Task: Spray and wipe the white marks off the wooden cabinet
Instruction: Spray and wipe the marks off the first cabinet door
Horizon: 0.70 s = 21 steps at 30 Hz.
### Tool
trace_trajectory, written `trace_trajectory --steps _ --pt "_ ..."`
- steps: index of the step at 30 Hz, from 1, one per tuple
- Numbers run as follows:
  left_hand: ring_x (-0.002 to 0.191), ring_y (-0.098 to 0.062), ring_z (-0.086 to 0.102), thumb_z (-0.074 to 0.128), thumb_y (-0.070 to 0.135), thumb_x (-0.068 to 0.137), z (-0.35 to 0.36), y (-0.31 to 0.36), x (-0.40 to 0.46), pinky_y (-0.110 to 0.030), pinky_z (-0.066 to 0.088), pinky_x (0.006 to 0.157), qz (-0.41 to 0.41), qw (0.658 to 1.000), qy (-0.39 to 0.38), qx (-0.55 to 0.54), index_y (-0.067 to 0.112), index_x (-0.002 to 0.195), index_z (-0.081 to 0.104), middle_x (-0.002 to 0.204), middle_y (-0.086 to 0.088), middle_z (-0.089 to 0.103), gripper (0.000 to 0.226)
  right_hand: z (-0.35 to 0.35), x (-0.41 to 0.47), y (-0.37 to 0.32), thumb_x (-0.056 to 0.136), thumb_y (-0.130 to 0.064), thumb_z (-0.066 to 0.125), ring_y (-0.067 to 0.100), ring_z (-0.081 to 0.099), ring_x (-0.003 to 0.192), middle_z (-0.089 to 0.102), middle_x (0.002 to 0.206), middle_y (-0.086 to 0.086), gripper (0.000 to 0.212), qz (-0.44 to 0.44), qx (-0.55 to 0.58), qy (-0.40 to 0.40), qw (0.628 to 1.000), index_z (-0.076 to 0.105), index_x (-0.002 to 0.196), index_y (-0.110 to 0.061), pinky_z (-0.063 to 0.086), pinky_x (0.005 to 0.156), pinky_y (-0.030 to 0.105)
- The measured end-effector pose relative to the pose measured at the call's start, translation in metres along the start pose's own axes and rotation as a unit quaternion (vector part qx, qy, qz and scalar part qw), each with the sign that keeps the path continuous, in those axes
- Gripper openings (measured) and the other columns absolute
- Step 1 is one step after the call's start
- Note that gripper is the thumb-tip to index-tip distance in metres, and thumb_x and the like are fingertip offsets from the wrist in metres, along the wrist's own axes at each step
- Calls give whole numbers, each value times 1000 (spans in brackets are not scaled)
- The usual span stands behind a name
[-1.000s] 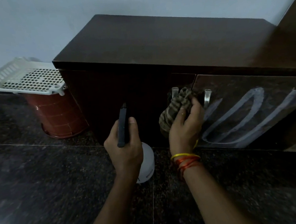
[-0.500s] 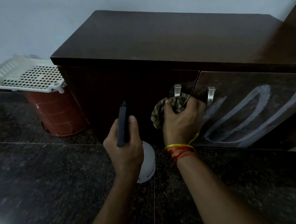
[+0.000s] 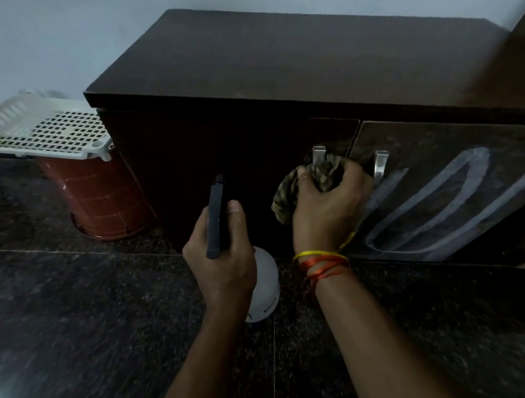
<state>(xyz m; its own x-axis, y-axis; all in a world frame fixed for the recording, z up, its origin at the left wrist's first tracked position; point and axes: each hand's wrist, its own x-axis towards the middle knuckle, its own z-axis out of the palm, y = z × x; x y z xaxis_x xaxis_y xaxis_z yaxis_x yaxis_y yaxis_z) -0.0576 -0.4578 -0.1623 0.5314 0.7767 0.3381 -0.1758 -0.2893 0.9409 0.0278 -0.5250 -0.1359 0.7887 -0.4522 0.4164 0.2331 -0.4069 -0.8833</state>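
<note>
A dark wooden cabinet (image 3: 292, 63) stands against the wall. Its right door is swung open and carries thick white marks (image 3: 435, 205) in loops. My right hand (image 3: 327, 213) grips a bunched striped cloth (image 3: 289, 197) pressed against the door's left edge, beside two metal handles (image 3: 380, 165). My left hand (image 3: 222, 263) holds a spray bottle (image 3: 263, 289) with a white body and a black nozzle head pointing at the cabinet front. Most of the bottle is hidden under my hand.
A white perforated basket (image 3: 42, 127) rests on a brown bucket (image 3: 96, 198) left of the cabinet. The floor (image 3: 77, 320) is dark speckled stone tile. A pale wall rises behind.
My right hand with the cloth has slid down and left along the door edge, then stayed near the handles. The left hand and bottle hold their place.
</note>
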Motion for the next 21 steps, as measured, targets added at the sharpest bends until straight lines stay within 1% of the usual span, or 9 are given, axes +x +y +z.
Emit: trace_trajectory --steps 3,5,6,9,11,15,17,19,21 --pt "47 -40 48 50 47 90 -1 2 2 -48 40 44 3 1000 6 1 3 75 57 61 -27 55 47 1 9 -12 73 -13 77 1 45 93 54 109 9 34 -44 19 15 999 61 102 -8 24 77 -10" --pt "46 -40 48 50 47 90 -1 2 3 -47 39 44 1 1000 9 -1 1 75 57 60 -27 54 49 -1 10 -11 76 -12 74 10 48 95 55 105 13 28 -94 -4 9 995 60 98 -5 23 82 -7" --pt "47 -40 48 50 47 90 -1 2 3 -47 39 44 0 1000 9 -4 1 75 57 59 -27 53 49 -2 9 -8 77 -11 73 16 51 96 54 105 14 25 -118 -17 -3 993 60 97 -4 28 85 -1" --pt "48 -40 49 50 48 89 -1 5 2 -45 39 45 -8 1000 11 -12 5 75 57 61 -28 54 47 -3 0 5 76 -9 69 32 55 101 52 113 18 32 -160 -57 -41 985 59 106 -5 45 90 32" --pt "47 -40 48 49 48 88 -1 8 3 -44 38 45 -3 1000 13 -12 4 75 57 63 -28 55 47 -1 -1 9 75 -10 67 34 55 104 50 118 19 42 -150 -54 -52 986 56 115 -8 48 89 38" --pt "46 -38 49 50 48 88 -4 10 2 -45 39 45 1 1000 13 -10 7 75 58 60 -26 54 43 -1 -5 13 70 -6 69 33 54 101 48 118 18 53 -136 -62 -79 986 49 118 -10 48 85 39" --pt "46 -38 49 50 49 88 -6 12 2 -45 39 45 -3 1000 14 -15 7 75 58 58 -25 54 45 0 -6 11 69 -4 68 31 54 97 50 113 16 51 -109 -53 -69 990 50 117 -9 46 82 36" --pt "45 -38 48 50 48 88 -6 15 4 -45 39 45 0 1000 15 -22 7 74 58 56 -25 52 44 3 0 0 72 -4 66 27 55 97 53 112 12 48 -60 -33 -31 997 51 117 -12 43 81 28" --pt "46 -38 48 51 46 89 -5 18 5 -43 38 45 2 1000 13 -24 8 74 57 56 -26 51 41 5 8 -8 72 -4 68 17 51 98 56 110 10 47 -45 -17 -1 999 52 116 -11 36 80 13"
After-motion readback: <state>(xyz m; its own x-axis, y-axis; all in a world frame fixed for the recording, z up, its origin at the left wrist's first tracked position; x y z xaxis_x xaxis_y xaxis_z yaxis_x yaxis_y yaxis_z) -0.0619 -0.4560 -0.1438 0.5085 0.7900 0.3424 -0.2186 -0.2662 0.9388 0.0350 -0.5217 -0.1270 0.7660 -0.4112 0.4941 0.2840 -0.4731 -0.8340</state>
